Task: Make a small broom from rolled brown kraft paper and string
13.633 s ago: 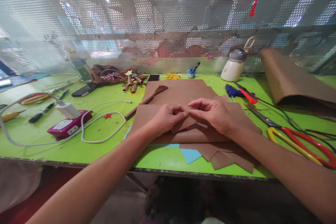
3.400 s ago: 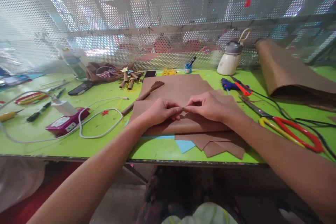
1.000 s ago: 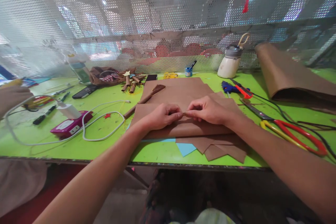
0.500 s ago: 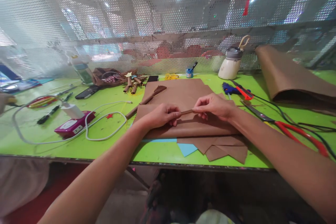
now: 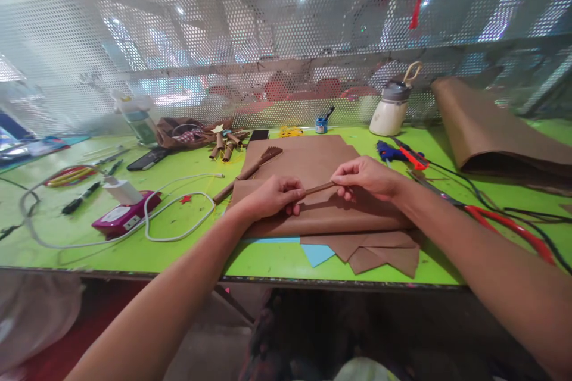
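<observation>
A thin brown paper strip [image 5: 319,189] stretches between my two hands, above the stacked brown paper. My left hand [image 5: 281,195] pinches its left end between thumb and fingers. At the other end, my right hand [image 5: 363,178] grips it the same way. Beneath both hands lies a folded sheet of brown paper [image 5: 290,223]. Left of my left hand rests a rolled brown paper stick [image 5: 243,177] with a fringed end. Brown paper pieces [image 5: 384,253] and a light blue paper piece [image 5: 316,254] stick out under the sheet at the front.
Red-handled scissors [image 5: 509,229] and a blue glue gun [image 5: 388,152] lie to the right. A purple power socket [image 5: 123,217] with a white cable sits left. Farther back are a white bottle [image 5: 389,110], a phone [image 5: 147,158] and small paper rolls [image 5: 227,146]. A perforated metal screen [image 5: 250,30] closes the back.
My right hand has moved slightly up and to the right, so more of the strip shows between my hands. My left hand stays nearly in place.
</observation>
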`<state>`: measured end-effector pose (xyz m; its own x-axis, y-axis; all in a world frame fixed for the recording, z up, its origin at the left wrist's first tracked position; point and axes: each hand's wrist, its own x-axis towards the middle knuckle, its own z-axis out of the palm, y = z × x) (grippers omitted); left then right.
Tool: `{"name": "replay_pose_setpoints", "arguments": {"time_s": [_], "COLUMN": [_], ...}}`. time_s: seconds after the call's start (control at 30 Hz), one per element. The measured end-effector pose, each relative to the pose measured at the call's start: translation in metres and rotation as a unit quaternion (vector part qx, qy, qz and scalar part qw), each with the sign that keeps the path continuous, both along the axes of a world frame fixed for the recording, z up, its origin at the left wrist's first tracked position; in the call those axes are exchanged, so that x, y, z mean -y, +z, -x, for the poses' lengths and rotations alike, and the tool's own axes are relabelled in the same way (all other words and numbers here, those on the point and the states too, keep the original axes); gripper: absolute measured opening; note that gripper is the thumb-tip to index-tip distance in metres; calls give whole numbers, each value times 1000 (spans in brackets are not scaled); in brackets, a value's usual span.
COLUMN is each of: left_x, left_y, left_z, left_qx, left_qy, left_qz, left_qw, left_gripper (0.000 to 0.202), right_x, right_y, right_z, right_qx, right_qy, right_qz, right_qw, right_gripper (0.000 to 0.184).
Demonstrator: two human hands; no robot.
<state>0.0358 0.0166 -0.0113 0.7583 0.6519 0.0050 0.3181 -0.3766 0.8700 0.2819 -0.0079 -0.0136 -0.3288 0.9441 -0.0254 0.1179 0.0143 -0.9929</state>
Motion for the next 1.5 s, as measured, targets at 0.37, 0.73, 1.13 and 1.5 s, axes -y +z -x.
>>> {"name": "replay_pose_setpoints", "arguments": {"time_s": [0.37,0.73,1.13,1.5], "left_x": [3,8,-4,3], "left_y": [1,6,-7,-9], "left_z": [1,0,-5,-15], "left_qx": [68,85,162,-60], "left_qy": [-65,-128,45,39], "left_qz": [126,164,240,-195], "left_qw": [988,974,956,978], "left_gripper": [29,23,30,16], "right_x": [21,21,12,3], "right_y": [11,6,8,-17], "right_z": [24,28,15,28], "right_qx": [3,-28,220,348], "right_qy": [111,85,28,82], "right_qz": [-139,-175,-233,-317], "right_qw": [984,981,947,879], "right_gripper": [29,18,28,20]}}
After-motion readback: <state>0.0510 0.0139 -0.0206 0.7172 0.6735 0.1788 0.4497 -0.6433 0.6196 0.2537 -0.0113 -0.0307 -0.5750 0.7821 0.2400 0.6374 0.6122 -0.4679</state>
